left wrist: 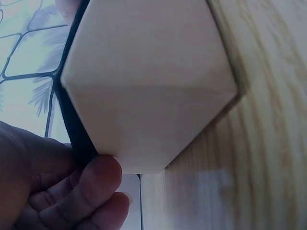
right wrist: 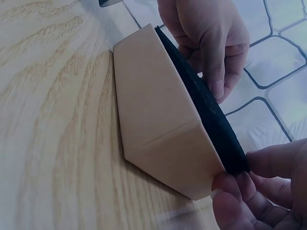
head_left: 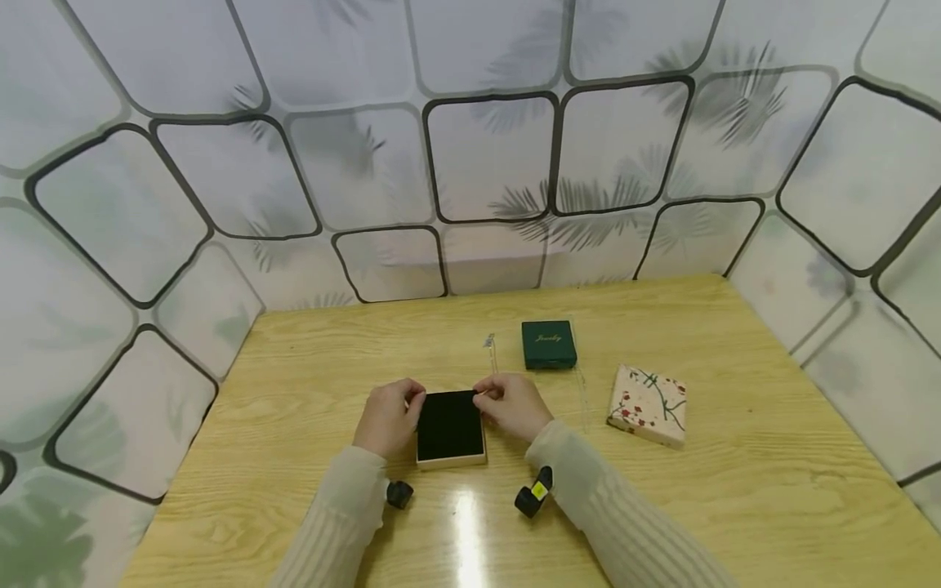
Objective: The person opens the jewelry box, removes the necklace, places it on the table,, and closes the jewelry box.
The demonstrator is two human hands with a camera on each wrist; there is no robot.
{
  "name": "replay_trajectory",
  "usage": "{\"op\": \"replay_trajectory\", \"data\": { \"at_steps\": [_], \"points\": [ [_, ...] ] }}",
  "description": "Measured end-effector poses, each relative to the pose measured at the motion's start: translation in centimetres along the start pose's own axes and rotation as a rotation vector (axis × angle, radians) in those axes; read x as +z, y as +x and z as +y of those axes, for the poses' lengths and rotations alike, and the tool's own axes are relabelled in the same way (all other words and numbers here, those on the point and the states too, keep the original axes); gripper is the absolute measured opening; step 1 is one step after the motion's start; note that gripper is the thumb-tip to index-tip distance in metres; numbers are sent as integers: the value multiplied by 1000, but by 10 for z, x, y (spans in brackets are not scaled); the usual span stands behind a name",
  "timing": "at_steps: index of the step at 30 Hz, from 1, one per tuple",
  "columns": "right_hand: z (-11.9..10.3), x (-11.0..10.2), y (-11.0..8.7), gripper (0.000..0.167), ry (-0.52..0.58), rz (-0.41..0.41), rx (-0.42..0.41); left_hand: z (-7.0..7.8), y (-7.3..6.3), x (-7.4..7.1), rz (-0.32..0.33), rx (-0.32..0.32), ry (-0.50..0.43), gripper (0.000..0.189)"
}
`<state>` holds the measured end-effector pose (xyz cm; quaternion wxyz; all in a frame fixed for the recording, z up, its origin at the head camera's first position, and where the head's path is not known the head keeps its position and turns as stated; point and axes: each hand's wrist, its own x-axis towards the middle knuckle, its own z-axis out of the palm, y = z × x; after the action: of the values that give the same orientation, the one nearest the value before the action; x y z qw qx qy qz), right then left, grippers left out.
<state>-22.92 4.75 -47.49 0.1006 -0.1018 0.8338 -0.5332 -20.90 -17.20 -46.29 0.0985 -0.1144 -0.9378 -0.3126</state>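
Observation:
A small square box base (head_left: 452,462) with pale sides sits on the table in front of me, with a black pad (head_left: 449,425) across its top. Its edge (right wrist: 208,108) stands slightly above the box rim in the right wrist view. At the pad's far left corner, my left hand (head_left: 390,416) pinches it between thumb and fingers. My right hand (head_left: 516,406) pinches the far right corner; its fingertips also meet the box wall in the right wrist view. In the left wrist view, the pale box wall (left wrist: 148,96) fills the middle. Whatever lies under the pad is hidden.
A dark green box (head_left: 550,345) with gold lettering stands behind my right hand. To the right lies a cream lid (head_left: 648,406) with a red floral print. Thin clear plastic (head_left: 490,347) lies beyond the hands. Patterned curtains (head_left: 488,155) border the wooden table (head_left: 772,490).

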Motion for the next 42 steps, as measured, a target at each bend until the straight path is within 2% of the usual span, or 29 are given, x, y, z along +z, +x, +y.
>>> {"op": "replay_trajectory", "data": {
  "at_steps": [8, 15, 24, 36, 40, 42],
  "points": [
    [3, -1, 1, 16, -8, 5, 0, 2, 1, 0, -31, 2, 7, 10],
    [5, -2, 3, 15, -14, 9, 6, 1, 2, 2, -16, 47, 23, 7],
    [9, 1, 6, 14, -12, 7, 9, 0, 3, 1, -55, 36, 54, 7],
    [6, 4, 4, 12, -27, 5, 12, -3, 0, 1, -56, 53, 62, 5],
    [6, 5, 3, 11, -24, 5, 15, -4, -1, 0, -87, 46, 55, 5],
    [6, 3, 2, 12, -29, 4, 8, -4, -1, -2, -116, 36, 49, 13]
  ]
}}
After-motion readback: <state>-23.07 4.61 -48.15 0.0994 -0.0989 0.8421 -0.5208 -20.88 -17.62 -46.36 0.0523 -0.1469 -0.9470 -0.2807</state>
